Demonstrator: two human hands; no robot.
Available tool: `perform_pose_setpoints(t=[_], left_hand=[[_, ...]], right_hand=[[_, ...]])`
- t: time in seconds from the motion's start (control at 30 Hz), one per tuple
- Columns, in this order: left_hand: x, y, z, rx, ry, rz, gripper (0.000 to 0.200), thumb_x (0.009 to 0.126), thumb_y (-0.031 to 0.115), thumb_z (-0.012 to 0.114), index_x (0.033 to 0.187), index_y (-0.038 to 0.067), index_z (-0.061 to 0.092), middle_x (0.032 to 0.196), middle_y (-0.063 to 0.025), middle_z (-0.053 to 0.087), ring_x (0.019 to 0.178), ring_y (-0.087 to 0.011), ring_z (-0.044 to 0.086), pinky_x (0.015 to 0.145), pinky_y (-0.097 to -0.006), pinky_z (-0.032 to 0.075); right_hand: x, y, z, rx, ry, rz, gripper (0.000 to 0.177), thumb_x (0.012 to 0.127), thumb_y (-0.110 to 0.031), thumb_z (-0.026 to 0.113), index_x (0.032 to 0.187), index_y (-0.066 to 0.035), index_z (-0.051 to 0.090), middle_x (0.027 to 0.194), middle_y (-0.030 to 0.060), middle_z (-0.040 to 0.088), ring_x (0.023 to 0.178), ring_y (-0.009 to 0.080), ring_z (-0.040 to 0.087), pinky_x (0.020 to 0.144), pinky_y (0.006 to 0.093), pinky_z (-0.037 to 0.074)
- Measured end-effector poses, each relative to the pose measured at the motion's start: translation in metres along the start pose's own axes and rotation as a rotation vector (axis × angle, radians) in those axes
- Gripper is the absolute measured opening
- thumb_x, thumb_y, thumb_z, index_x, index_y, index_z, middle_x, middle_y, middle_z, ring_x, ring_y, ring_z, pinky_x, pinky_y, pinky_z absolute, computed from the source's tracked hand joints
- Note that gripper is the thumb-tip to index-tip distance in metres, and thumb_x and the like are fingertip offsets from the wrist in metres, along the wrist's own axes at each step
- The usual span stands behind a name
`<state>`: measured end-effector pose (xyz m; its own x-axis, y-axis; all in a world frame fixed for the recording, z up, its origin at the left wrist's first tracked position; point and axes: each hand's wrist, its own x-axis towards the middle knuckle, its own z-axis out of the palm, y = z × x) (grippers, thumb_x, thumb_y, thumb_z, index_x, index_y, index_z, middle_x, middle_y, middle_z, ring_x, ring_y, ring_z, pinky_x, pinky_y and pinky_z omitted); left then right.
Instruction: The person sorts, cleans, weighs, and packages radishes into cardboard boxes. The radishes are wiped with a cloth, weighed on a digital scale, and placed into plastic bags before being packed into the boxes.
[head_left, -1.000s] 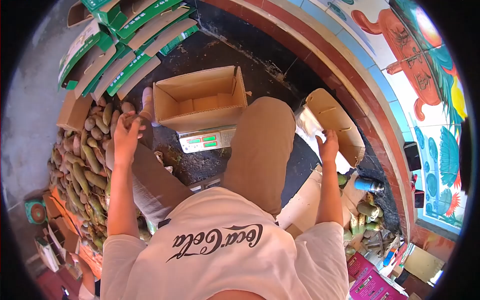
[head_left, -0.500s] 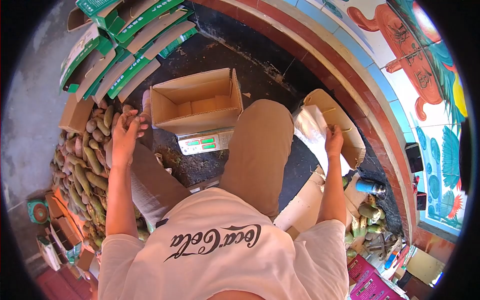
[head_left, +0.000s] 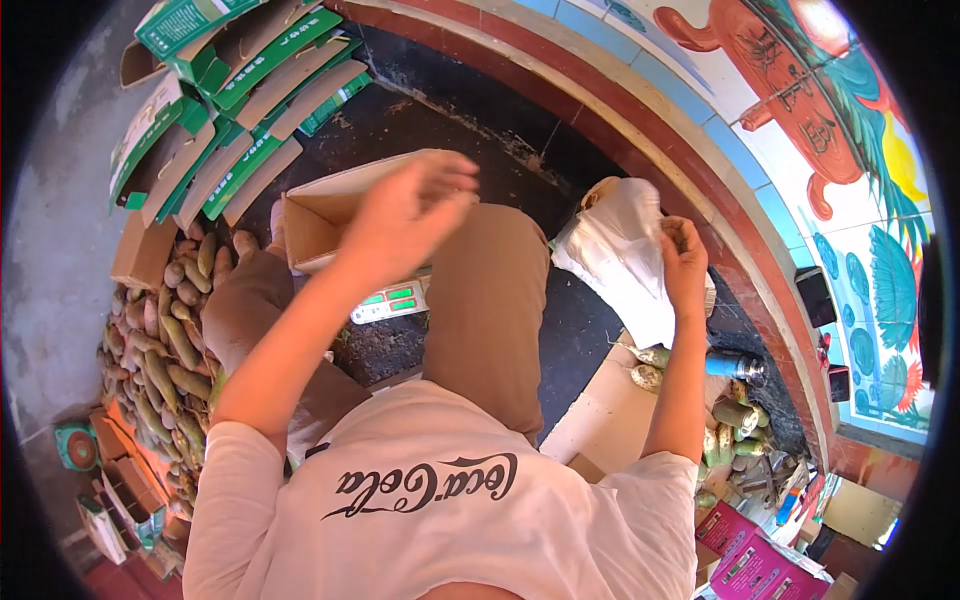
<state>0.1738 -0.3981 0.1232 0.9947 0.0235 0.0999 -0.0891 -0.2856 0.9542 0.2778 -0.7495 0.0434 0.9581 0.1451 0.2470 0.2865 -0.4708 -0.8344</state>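
My left hand (head_left: 412, 212) is in the air over the open cardboard box (head_left: 312, 225). It is blurred by motion, with its fingers apart and nothing visible in them. The box sits on a digital scale (head_left: 392, 300) with green lit displays, partly hidden by my forearm. On the right, my right hand (head_left: 684, 262) pinches the edge of a thin white plastic bag (head_left: 625, 250). The bag hangs loosely from the fingers in front of a piece of cardboard, most of which it hides.
Green cartons (head_left: 230, 100) are stacked at the upper left. Below them lies a large heap of root vegetables (head_left: 160, 340). A blue bottle (head_left: 735, 366) and several green-white radishes (head_left: 735, 420) lie on the right by a painted tile wall (head_left: 770, 190).
My left hand has swung right, from beside the vegetable heap to over the box. My right hand has lifted and spread the white bag, which now covers more of the cardboard.
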Motion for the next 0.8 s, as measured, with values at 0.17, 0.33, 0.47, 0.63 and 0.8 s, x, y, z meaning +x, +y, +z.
perform_pose_setpoints(t=[0.17, 0.33, 0.47, 0.63, 0.8], left_hand=[[0.025, 0.023, 0.062, 0.059, -0.205, 0.019, 0.026, 0.082, 0.008, 0.056, 0.106, -0.001, 0.053, 0.1, -0.0106, 0.06, 0.091, -0.0158, 0.059, 0.082, -0.0287, 0.047], [0.032, 0.028, 0.097, 0.201, -0.289, 0.085, 0.03, 0.077, 0.009, 0.061, 0.105, -0.001, 0.054, 0.101, -0.0138, 0.06, 0.089, -0.0205, 0.06, 0.079, -0.0306, 0.048], [0.043, 0.013, 0.128, 0.39, -0.249, 0.191, 0.037, 0.073, 0.01, 0.063, 0.108, 0.002, 0.054, 0.105, -0.0149, 0.059, 0.095, -0.0264, 0.058, 0.086, -0.0358, 0.046], [0.047, -0.007, 0.166, 0.578, -0.182, 0.443, 0.031, 0.071, 0.01, 0.064, 0.101, 0.005, 0.057, 0.098, -0.0128, 0.059, 0.096, -0.0297, 0.056, 0.089, -0.0402, 0.041], [0.06, -0.014, 0.167, 0.558, -0.28, 0.299, 0.013, 0.074, 0.01, 0.061, 0.085, 0.003, 0.056, 0.082, -0.0132, 0.06, 0.081, -0.0316, 0.058, 0.073, -0.0422, 0.044]], right_hand=[[-0.014, 0.003, 0.007, 0.018, -0.102, 0.083, 0.012, 0.079, 0.001, 0.059, 0.091, 0.0, 0.058, 0.082, 0.0054, 0.062, 0.078, 0.0115, 0.057, 0.074, 0.0252, 0.045], [-0.024, 0.025, 0.005, 0.043, -0.16, 0.146, 0.008, 0.082, 0.0, 0.057, 0.09, 0.001, 0.057, 0.082, 0.0016, 0.06, 0.079, 0.0092, 0.055, 0.074, 0.0229, 0.043], [-0.032, 0.001, 0.005, 0.298, -0.192, 0.201, 0.009, 0.082, 0.001, 0.057, 0.091, 0.0, 0.056, 0.082, 0.0002, 0.057, 0.077, 0.007, 0.052, 0.073, 0.0216, 0.043], [-0.035, -0.008, 0.005, 0.326, -0.278, 0.19, 0.009, 0.081, 0.002, 0.057, 0.09, 0.0, 0.055, 0.082, 0.0004, 0.056, 0.079, 0.007, 0.052, 0.075, 0.0215, 0.042], [-0.045, -0.007, 0.003, 0.26, -0.199, 0.135, 0.012, 0.08, -0.004, 0.06, 0.091, 0.0, 0.054, 0.083, 0.0055, 0.058, 0.079, 0.0145, 0.054, 0.075, 0.026, 0.043]])
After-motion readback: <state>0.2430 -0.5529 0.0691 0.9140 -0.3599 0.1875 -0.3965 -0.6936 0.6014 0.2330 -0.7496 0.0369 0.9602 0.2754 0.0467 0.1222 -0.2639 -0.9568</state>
